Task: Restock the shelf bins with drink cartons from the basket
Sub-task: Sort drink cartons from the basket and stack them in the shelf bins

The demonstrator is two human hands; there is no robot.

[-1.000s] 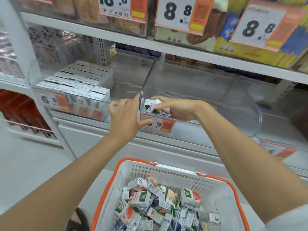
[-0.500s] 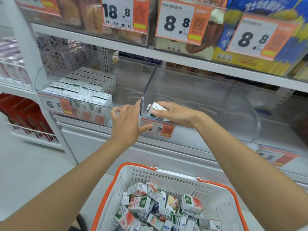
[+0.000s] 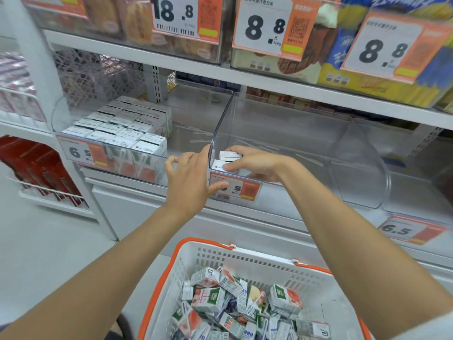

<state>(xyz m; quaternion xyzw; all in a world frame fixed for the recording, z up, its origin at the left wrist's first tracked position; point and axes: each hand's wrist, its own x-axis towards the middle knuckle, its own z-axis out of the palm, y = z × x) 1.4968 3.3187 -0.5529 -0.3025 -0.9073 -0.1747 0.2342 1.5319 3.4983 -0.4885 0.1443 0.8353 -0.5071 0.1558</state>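
Note:
My right hand (image 3: pixel 255 163) reaches into the front left corner of a clear middle shelf bin (image 3: pixel 355 168) and grips small white drink cartons (image 3: pixel 226 160) standing there. My left hand (image 3: pixel 188 182) rests open on the outside of that bin's front left corner, thumb across its orange price tag (image 3: pixel 242 188). The clear left bin (image 3: pixel 191 123) holds neat rows of white cartons (image 3: pixel 122 126). Below, a white basket with an orange rim (image 3: pixel 245 258) holds several loose cartons (image 3: pixel 232 305) in a jumble.
The shelf above carries snack packs behind price tags reading 18.8 (image 3: pixel 176 13) and 8.8 (image 3: pixel 264 25). Red packs (image 3: pixel 36 168) sit in a wire rack at the left. Another price tag reading 6.5 (image 3: pixel 407 229) hangs at the lower right. Grey floor lies left of the basket.
My right hand has pushed the cartons from tilted to upright in the bin's corner. My left hand stays against the bin front. The view has dropped slightly toward the shelf.

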